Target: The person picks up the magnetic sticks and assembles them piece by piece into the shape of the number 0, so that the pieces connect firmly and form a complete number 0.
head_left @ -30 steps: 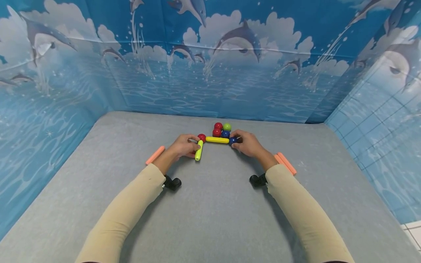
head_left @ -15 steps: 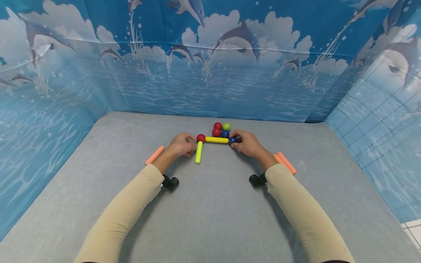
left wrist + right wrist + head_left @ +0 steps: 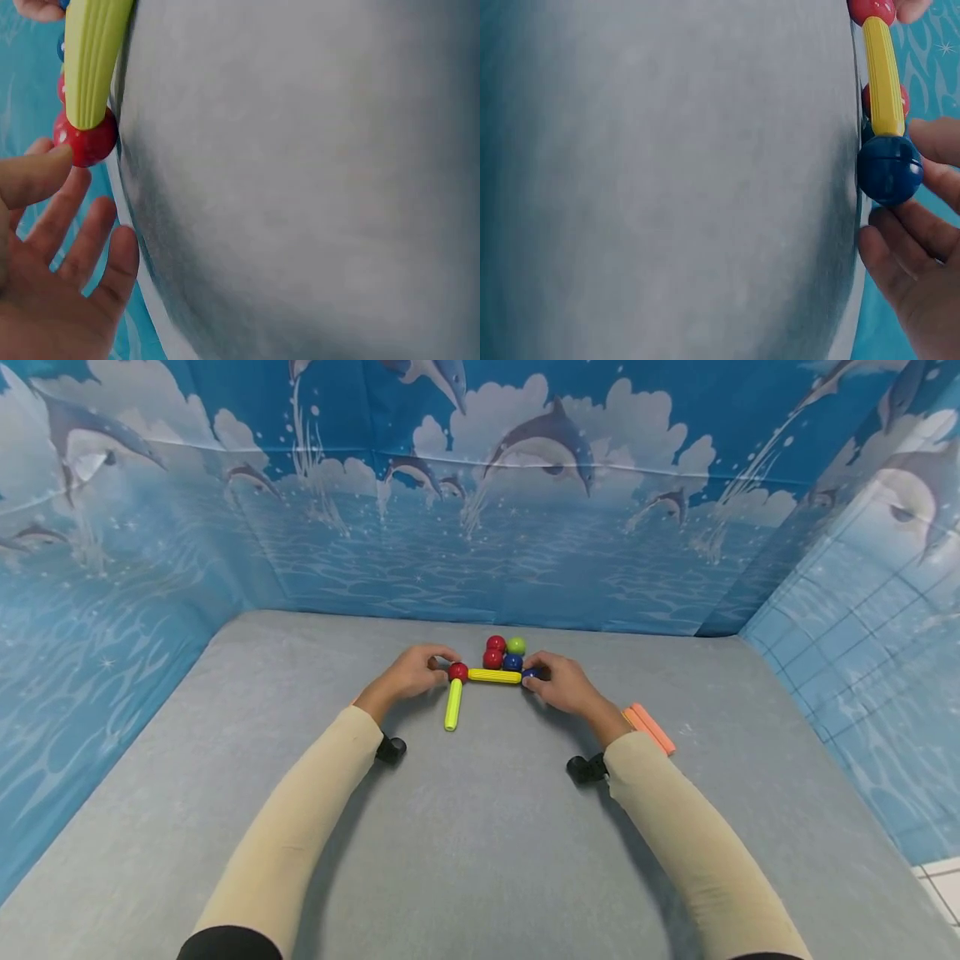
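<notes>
Two hands at either end of one yellow stick [image 3: 495, 676]. Right hand [image 3: 562, 683]: pinches the blue end ball [image 3: 890, 171] between thumb and fingers. Left hand [image 3: 408, 675]: fingers loosely spread, thumb at the edge of the red corner ball [image 3: 458, 672]; firmness of that contact cannot be told. Lime stick [image 3: 453, 705] runs from the red corner ball toward the wearer, just inside the left hand; whether joined or merely touching, unclear.

Handling, as judged: hold the blue end ball steady in the right hand and make small corrections with the left. Push along the yellow stick's line, since a sideways nudge would probably swing the lime stick out of square. Keep fingertips low on the balls, which look smooth and apt to roll if a stick end works free. Check both joints before letting go.

Four spare balls sit in a cluster just beyond the yellow stick, between the hands: two red balls [image 3: 492, 659], one green ball [image 3: 516, 646], one spare blue ball [image 3: 513, 662]. Right fingers are near the last; avoid knocking it. Orange sticks [image 3: 649, 729] lie outside the right forearm.

Worktop [image 3: 480, 827]: grey, matt, apparently flat. Dolphin-print curtain [image 3: 525, 568] rises behind it and along both sides; pale floor tiles [image 3: 941, 893] show past the right arm, at the corner.
</notes>
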Demonstrator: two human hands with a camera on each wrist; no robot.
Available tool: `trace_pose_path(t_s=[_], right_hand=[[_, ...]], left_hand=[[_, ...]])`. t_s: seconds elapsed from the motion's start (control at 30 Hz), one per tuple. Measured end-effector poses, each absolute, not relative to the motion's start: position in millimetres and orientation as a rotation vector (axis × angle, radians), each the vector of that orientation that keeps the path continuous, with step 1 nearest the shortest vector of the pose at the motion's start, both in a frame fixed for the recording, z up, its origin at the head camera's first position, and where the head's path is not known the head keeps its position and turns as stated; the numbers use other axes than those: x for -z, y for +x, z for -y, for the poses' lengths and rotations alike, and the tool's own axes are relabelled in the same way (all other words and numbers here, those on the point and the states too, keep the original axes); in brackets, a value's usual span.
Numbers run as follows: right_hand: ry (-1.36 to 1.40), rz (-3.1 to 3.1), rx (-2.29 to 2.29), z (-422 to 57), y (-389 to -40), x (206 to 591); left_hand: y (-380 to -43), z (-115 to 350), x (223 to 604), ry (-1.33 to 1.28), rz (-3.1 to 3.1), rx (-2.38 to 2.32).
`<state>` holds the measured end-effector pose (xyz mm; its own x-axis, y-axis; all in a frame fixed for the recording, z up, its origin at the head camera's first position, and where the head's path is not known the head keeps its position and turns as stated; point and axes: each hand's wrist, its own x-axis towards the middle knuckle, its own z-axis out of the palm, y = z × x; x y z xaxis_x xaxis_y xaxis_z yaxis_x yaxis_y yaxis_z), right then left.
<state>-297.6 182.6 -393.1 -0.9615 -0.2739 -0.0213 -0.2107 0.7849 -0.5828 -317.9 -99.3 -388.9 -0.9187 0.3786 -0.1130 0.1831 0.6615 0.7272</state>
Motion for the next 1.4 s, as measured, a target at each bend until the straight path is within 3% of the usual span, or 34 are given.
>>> trace_pose_path(t_s=[0.97,1.13,1.4], right_hand=[[0.036,-2.983,0.982,-145.7,-314.9,394.8],[-0.091,-3.116,0.997,-150.1,-310.1,395.5],[-0.658,-3.253,0.685,-151.9,-283.3,377.6]], left_hand=[[-328.1,89.0,392.0,0.488,-2.626,-1.019],[-328.6,85.8,394.7,0.505,-2.631,-1.005],[-328.1,88.0,394.3,0.485,-2.631,-1.021]])
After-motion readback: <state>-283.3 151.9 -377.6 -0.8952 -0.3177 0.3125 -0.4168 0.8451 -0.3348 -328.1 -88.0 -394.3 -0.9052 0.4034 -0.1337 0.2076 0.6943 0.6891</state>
